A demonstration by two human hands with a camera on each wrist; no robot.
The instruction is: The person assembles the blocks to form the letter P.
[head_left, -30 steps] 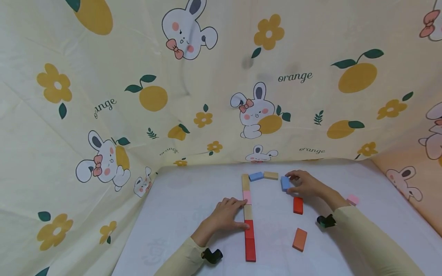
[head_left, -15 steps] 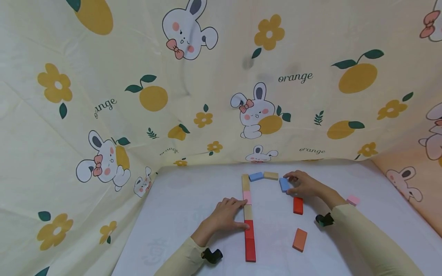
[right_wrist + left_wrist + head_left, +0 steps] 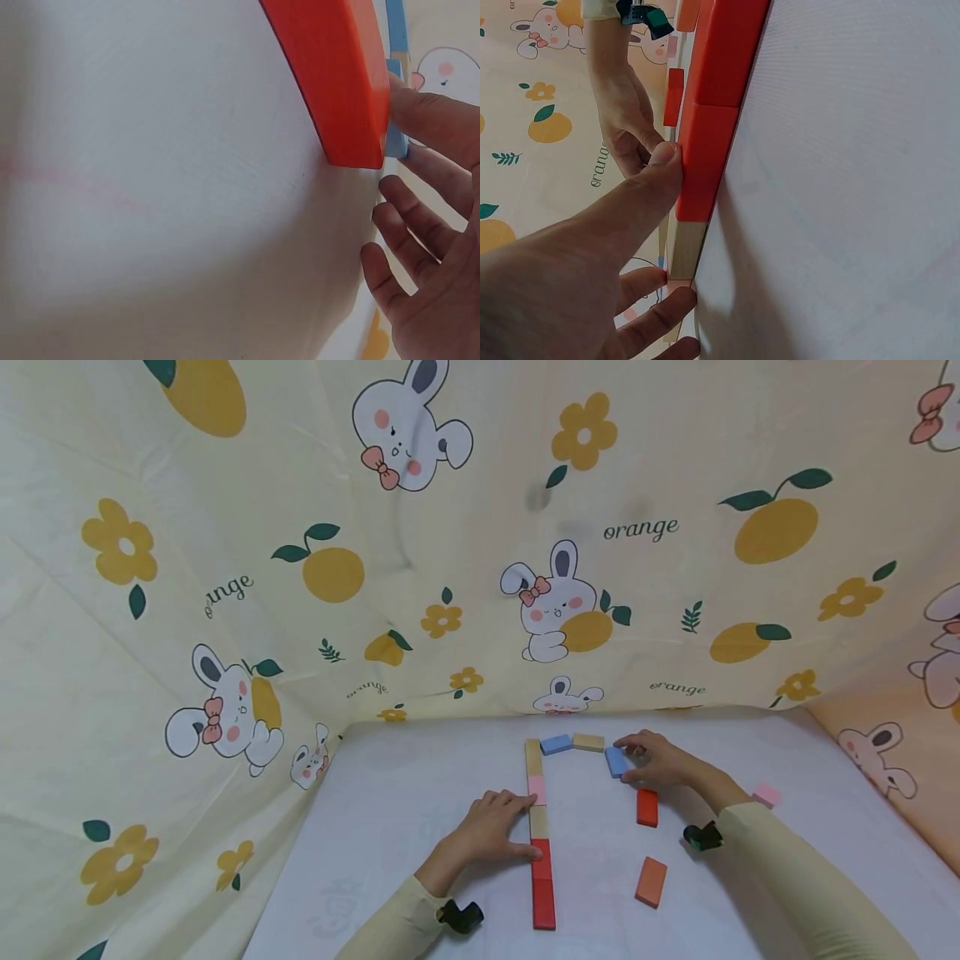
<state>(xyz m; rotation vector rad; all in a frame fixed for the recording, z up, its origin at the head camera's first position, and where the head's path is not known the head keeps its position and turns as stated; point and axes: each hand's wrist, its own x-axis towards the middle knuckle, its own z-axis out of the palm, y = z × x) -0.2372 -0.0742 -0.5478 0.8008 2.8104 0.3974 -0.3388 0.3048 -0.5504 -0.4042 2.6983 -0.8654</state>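
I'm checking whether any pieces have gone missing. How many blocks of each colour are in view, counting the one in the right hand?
Red blocks: 3
Plain wood blocks: 3
Blue blocks: 2
Pink blocks: 2
Orange block: 1
Total: 11

Head view high, facing forward-down; wrist views close; tabletop (image 3: 390, 827) shared.
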